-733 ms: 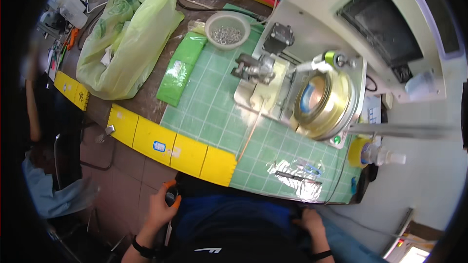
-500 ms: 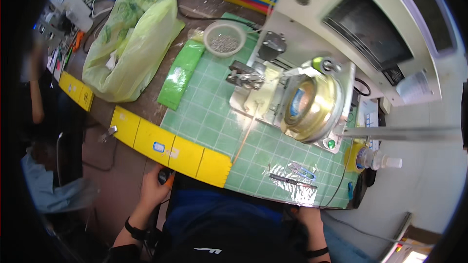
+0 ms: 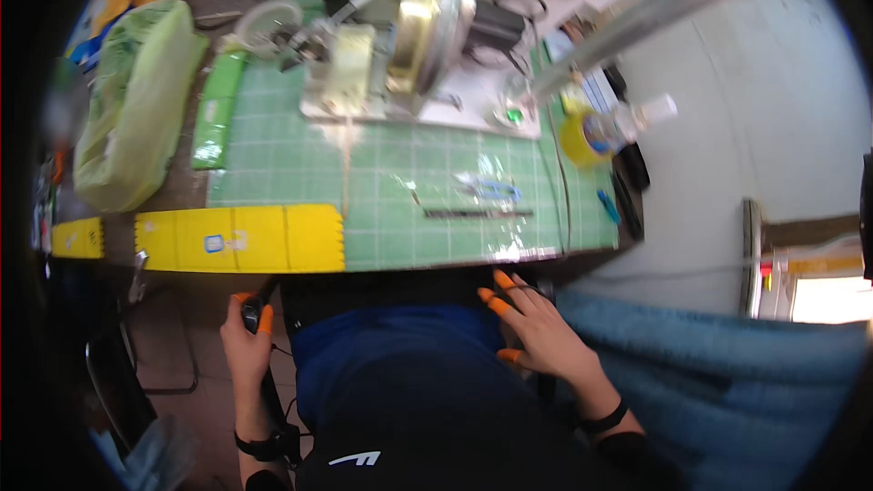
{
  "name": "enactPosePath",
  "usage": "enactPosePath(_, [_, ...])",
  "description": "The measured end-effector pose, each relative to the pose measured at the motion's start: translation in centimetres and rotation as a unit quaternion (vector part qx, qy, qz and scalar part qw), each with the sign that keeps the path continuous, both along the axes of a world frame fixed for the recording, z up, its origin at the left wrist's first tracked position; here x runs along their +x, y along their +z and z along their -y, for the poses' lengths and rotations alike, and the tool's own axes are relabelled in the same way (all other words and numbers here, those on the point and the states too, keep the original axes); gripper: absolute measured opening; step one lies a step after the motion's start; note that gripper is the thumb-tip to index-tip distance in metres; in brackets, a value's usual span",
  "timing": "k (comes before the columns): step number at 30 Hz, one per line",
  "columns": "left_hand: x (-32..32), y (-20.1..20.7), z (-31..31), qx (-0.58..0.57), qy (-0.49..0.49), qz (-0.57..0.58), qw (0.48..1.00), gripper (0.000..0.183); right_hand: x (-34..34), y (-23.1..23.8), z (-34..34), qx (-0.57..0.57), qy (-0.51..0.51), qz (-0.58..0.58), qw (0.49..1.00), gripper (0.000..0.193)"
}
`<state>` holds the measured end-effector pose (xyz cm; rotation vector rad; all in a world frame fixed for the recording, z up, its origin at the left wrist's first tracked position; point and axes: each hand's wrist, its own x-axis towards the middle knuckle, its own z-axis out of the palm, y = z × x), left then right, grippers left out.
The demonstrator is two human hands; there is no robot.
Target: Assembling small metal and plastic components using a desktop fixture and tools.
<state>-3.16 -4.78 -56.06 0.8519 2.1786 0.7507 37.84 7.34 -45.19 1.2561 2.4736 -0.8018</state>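
My left hand [image 3: 245,350], with orange finger cots, is closed around a black rounded end [image 3: 253,313], which looks like a chair armrest, just below the table's front edge. To the right of my lap, my right hand [image 3: 550,336] has its fingers stretched out and apart, also with orange cots. Its fingertips lie beside a dark curved part under the table edge, and nothing shows in its grasp. A yellow strip [image 3: 264,236] runs along the front edge above my left hand. Nearer my right hand, a dark thin tool [image 3: 477,214] and blue-handled thread snips [image 3: 496,189] lie on the green mat [image 3: 409,245].
A machine with a round brass-coloured part [image 3: 411,41] stands at the back, blurred. A pale green bag [image 3: 136,109], a green packet [image 3: 216,114] and a round bowl [image 3: 270,25] are at left. A yellow-bodied bottle [image 3: 587,138] and a slanting metal bar [image 3: 655,27] are at right.
The view has swung to the right and down, so the table appears higher. My right hand, formerly mostly hidden at the table edge, now shows with spread fingers. My left hand stays on the black end.
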Motion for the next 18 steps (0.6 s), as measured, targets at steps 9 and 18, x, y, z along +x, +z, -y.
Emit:
enactPosePath(9, [-0.7,-1.3,-0.1,0.032,-0.056,0.007,0.998,0.03,-2.0,9.3,-2.8,-0.348,-0.024,-0.298,0.889,0.054])
enactPosePath(18, [-0.9,-2.1,0.9,0.097,-0.07,-0.037,0.992,0.028,-3.7,9.0,-4.3,-0.346,-0.122,-0.011,0.93,0.019])
